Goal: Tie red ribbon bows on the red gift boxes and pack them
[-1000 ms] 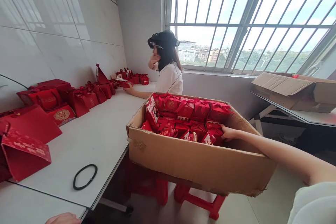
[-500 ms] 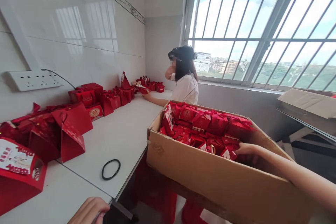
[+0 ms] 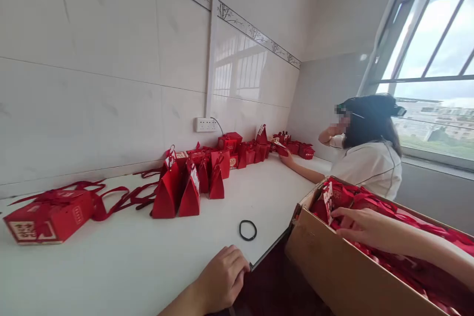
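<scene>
My right hand (image 3: 361, 227) reaches into a cardboard box (image 3: 326, 252) packed with red ribboned gift boxes (image 3: 377, 202). Its fingers are spread, the tips touching or close beside an upright red gift box with a white printed card (image 3: 327, 200) in the left corner. At the front edge of the white table (image 3: 148, 261), my left hand (image 3: 224, 276) is closed, fingers above and thumb lower, around the edge. A black elastic band (image 3: 248, 230) lies just beyond it.
Red peaked gift boxes (image 3: 166, 192) line the wall, with loose red ribbons (image 3: 122, 200) among them. Another red gift box (image 3: 52, 215) stands at far left. Beyond the carton sits a co-worker (image 3: 366, 163) in a headset, one hand at a red box. A socket strip (image 3: 206, 124) is on the wall.
My view has turned left. My right hand has moved from the middle of the carton to its left corner. The left hand stays at the table edge.
</scene>
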`<state>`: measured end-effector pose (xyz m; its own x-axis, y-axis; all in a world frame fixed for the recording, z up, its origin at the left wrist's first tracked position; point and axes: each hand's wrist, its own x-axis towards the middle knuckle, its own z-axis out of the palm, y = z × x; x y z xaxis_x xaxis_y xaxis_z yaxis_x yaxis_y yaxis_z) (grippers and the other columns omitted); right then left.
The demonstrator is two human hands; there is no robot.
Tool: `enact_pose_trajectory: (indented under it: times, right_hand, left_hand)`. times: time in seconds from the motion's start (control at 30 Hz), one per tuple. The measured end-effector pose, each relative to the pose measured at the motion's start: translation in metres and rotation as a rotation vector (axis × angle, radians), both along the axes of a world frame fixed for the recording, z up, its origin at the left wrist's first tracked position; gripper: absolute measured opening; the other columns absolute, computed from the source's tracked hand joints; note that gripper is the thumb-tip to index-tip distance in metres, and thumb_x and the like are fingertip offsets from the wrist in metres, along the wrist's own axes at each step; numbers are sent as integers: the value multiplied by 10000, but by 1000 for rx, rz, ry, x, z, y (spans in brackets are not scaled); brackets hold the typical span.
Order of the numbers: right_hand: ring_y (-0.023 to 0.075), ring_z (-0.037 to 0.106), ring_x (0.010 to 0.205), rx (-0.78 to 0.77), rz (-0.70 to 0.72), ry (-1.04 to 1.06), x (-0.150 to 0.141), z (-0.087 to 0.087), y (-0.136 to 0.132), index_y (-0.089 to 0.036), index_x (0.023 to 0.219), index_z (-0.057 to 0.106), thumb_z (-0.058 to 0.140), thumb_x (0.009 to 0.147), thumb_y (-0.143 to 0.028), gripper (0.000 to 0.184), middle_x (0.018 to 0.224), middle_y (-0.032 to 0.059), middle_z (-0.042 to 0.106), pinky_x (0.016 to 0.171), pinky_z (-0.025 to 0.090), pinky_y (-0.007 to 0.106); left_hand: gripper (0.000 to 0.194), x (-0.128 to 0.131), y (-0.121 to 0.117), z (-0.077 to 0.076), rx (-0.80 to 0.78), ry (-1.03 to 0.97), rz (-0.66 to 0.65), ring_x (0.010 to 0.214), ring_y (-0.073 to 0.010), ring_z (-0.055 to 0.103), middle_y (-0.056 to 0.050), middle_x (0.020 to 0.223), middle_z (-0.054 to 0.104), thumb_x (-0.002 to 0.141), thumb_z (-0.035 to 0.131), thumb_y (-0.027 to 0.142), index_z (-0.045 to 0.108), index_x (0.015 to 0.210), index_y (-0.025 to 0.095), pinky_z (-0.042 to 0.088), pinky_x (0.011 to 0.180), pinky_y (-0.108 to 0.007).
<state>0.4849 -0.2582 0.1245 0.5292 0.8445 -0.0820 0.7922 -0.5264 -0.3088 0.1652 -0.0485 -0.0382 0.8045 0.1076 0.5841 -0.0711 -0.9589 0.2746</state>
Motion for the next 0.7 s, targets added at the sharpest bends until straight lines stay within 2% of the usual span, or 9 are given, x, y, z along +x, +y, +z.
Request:
enact_pose_trajectory:
  times: [0.07,0.13,0.2,0.27,0.37,0.43,0.5,0.6,0.7]
  right_hand:
    - [275,638,871,-49,217,-26,-43,-4,42,-233,1168,628,517,796,-454,447,922,100,704,812,481,415]
    - [257,636,889,-71,438,25,-84,-21,82,-228,1134,645,515,818,-415,389,912,78,705,829,485,396]
    - [239,646,889,25,591,71,-120,-45,123,-231,1002,683,556,793,-367,279,939,63,702,819,498,376]
    - [229,654,878,224,639,158,-153,-70,167,-224,931,678,633,730,-344,238,958,61,693,797,513,359]
    - [225,638,977,467,491,268,-203,-95,233,-203,1086,585,601,772,-400,371,1147,97,624,833,514,365]
    - [249,594,1077,552,367,288,-235,-101,272,-160,1224,467,559,801,-449,520,1275,163,524,876,494,390]
    - [291,575,1099,600,236,307,-261,-103,302,-127,1238,422,560,786,-466,582,1295,209,482,869,484,425]
    - [316,600,1028,641,115,344,-276,-103,323,-153,1096,499,584,745,-426,452,1179,183,566,832,476,442]
    - [286,639,848,705,62,394,-261,-105,314,-180,915,553,603,691,-357,290,904,113,657,753,486,407]
  left_hand:
    - [230,-13,5,-1,57,-11,14,739,-172,559,-38,796,619,718,422,3,528,832,172,495,695,-291]
    - [228,-38,14,0,116,-23,39,735,-175,555,-39,791,621,729,429,14,535,855,171,485,691,-293]
    - [228,-72,26,1,135,-35,101,732,-172,554,-37,781,622,764,400,18,538,859,173,480,685,-288]
    - [228,-110,38,4,91,-54,221,723,-167,555,-35,760,615,806,365,34,538,839,178,483,669,-282]
    - [197,-159,57,8,-84,-113,472,708,-158,572,-28,746,602,857,363,112,542,825,187,497,640,-274]
    - [173,-179,68,10,-211,-176,635,724,-165,587,-34,773,602,870,379,184,549,841,191,507,621,-277]
    - [180,-190,76,11,-281,-211,741,755,-179,594,-46,807,604,873,379,234,553,863,190,510,603,-284]
    - [198,-191,81,11,-297,-186,764,770,-184,596,-50,821,604,870,366,238,558,878,190,513,602,-289]
    - [199,-185,79,8,-258,-122,689,772,-185,598,-45,807,611,862,353,199,552,863,194,519,642,-307]
